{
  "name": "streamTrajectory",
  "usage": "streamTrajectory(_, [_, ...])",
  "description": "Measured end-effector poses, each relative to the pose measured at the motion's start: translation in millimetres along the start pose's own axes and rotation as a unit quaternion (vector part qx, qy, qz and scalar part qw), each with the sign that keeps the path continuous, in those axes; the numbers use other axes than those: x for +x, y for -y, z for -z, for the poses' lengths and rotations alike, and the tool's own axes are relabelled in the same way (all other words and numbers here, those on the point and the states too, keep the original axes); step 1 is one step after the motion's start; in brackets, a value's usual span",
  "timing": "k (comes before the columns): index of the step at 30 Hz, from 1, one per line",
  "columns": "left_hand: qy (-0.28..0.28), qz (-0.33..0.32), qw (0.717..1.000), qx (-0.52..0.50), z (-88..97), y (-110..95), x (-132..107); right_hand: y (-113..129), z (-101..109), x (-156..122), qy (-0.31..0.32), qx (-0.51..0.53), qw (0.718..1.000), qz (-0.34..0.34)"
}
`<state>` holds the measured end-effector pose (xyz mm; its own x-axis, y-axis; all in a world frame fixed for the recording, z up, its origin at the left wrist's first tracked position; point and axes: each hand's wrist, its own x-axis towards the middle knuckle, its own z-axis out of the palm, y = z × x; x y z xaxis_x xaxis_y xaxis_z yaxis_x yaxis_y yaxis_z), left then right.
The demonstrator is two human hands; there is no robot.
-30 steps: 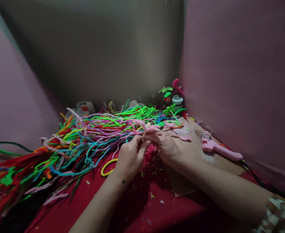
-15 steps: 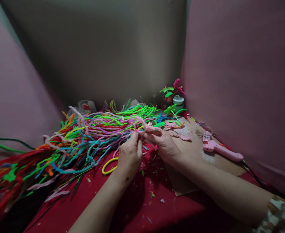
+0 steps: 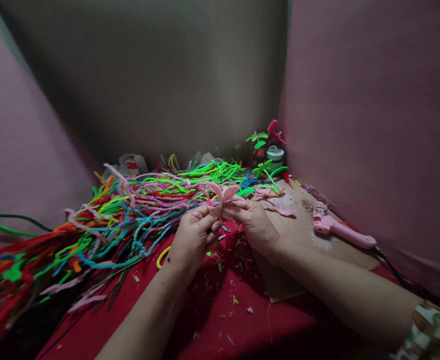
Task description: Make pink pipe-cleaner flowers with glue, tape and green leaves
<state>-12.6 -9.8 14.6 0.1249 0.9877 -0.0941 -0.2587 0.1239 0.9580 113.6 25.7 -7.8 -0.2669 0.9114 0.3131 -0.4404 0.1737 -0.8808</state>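
Observation:
A pink pipe-cleaner flower (image 3: 227, 192) with a few spread petals is held up between both hands, over the near edge of the heap. My left hand (image 3: 195, 232) pinches it low on its left side, thumb and fingers pressed together. On the other side, my right hand (image 3: 252, 220) grips its base and a petal with thumb and forefinger. My fingertips hide the lower part of the flower. Behind it lies a big heap of coloured pipe cleaners (image 3: 160, 195), in green, pink, purple, blue and red.
A pink glue gun (image 3: 343, 232) rests on a brown board (image 3: 298, 245) at the right. Loose pink pieces (image 3: 280, 211) lie on the board. Finished-looking flowers (image 3: 274, 134) and a small lidded jar (image 3: 275, 156) stand at the back. Yellow-handled scissors (image 3: 162, 257) and scraps lie on the red cloth (image 3: 220, 305).
The pink flower has turned, so its petals now point upward and spread apart. My left hand has rotated and shifted slightly left, covering more of the yellow handle.

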Motion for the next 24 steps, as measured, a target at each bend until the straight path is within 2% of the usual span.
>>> streamTrajectory(4, [0.051,0.024,0.996,-0.062,3.8,0.7,2.0,-0.5,-0.2,-2.3,0.002,-0.002,1.0,0.006])
streamTrajectory(10, [0.09,0.074,0.987,-0.107,10.3,5.2,9.1,-3.6,-2.6,-0.9,0.003,0.044,0.999,-0.022])
streamTrajectory(15, [0.109,0.097,0.98,-0.136,15.2,3.6,8.4,-13.7,3.0,6.5,0.055,0.116,0.99,-0.061])
streamTrajectory(18, [0.118,0.101,0.98,-0.125,16.8,2.0,7.4,-16.0,5.7,9.3,0.065,0.15,0.983,-0.082])
streamTrajectory(24, [0.132,0.113,0.976,-0.129,18.1,0.5,8.3,-12.6,7.0,8.5,0.077,0.143,0.982,-0.094])
